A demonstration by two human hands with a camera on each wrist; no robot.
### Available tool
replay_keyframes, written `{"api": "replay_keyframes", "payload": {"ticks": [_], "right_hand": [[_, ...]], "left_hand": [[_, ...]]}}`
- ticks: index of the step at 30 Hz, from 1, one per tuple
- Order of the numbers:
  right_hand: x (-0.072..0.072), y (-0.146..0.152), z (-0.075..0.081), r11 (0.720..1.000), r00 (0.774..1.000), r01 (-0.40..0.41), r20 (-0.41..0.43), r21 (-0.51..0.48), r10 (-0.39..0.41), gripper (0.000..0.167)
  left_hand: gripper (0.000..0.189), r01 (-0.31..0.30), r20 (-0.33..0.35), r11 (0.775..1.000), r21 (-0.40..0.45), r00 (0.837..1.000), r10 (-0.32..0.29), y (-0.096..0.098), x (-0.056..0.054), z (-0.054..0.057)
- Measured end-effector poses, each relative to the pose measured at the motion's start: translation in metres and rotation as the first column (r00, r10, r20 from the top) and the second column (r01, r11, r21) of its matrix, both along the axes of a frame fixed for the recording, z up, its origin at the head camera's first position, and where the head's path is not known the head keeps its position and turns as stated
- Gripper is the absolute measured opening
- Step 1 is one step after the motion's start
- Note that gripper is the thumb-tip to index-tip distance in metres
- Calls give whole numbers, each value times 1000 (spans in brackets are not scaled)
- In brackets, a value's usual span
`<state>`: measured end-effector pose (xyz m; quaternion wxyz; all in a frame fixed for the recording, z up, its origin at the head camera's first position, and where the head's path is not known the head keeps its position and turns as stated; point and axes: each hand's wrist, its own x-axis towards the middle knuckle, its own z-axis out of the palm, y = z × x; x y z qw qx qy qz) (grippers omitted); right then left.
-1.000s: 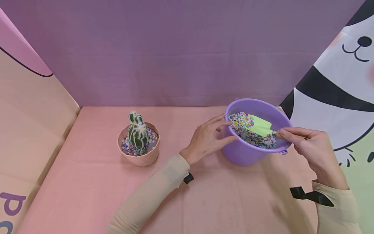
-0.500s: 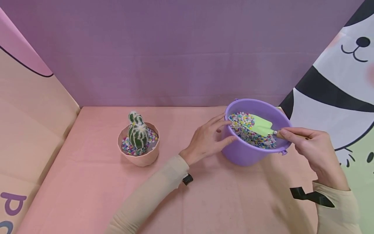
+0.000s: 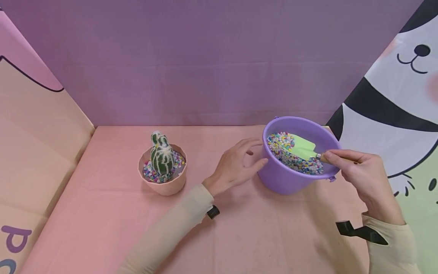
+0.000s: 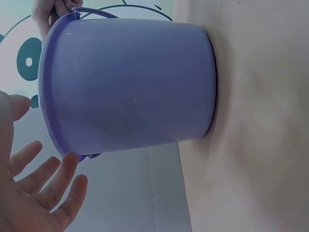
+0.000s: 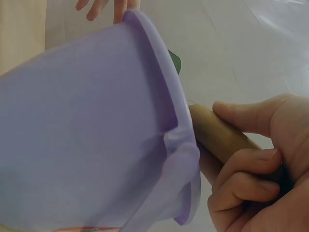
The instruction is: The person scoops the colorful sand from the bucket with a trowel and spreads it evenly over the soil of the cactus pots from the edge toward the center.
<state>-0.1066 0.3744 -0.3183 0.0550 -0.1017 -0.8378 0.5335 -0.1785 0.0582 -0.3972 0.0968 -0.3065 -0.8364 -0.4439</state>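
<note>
A purple bucket (image 3: 287, 179) stands on the right part of the table, holding small multicoloured pebbles (image 3: 308, 166). My right hand (image 3: 362, 175) grips the wooden handle (image 5: 222, 135) of a small hand trowel whose light green blade (image 3: 302, 147) lies inside the bucket, with pebbles at its tip. My left hand (image 3: 234, 165) is beside the bucket's left side, fingers spread and loosely bent, holding nothing. In the left wrist view its fingers (image 4: 63, 186) are right by the bucket's rim. On the left stands a pink pot (image 3: 167, 187) with a cactus (image 3: 162, 158) and pebbles around it.
The pink table (image 3: 239, 236) meets a purple backdrop (image 3: 212, 64) behind. A panel with a panda drawing (image 3: 386, 121) rises at the right, and a beige panel (image 3: 30, 144) at the left. The bucket's handle (image 5: 159, 188) hangs down its side.
My left hand has drawn back slightly leftward from the bucket's rim. My right hand and the trowel have shifted only a little to the left.
</note>
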Motion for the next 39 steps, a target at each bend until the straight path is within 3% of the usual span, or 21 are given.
{"api": "replay_keyframes", "payload": {"ticks": [11, 24, 33, 39], "right_hand": [[1, -12, -2, 997, 999, -22, -30, -78, 19, 16], [-2, -31, -5, 986, 997, -43, -62, -162, 34, 12], [-2, -43, -3, 1000, 999, -11, -37, -15, 10, 12], [-4, -47, -3, 997, 998, -42, -54, -62, 38, 14]], "left_hand": [[47, -16, -63, 1000, 12, 998, 16, -15, -2, -6], [43, -24, -79, 1000, -2, 997, 23, -33, 1, -9], [40, -13, -104, 1000, -1, 995, 13, -44, 6, -6], [39, -17, -87, 1000, -5, 996, 17, -50, 11, -4]]}}
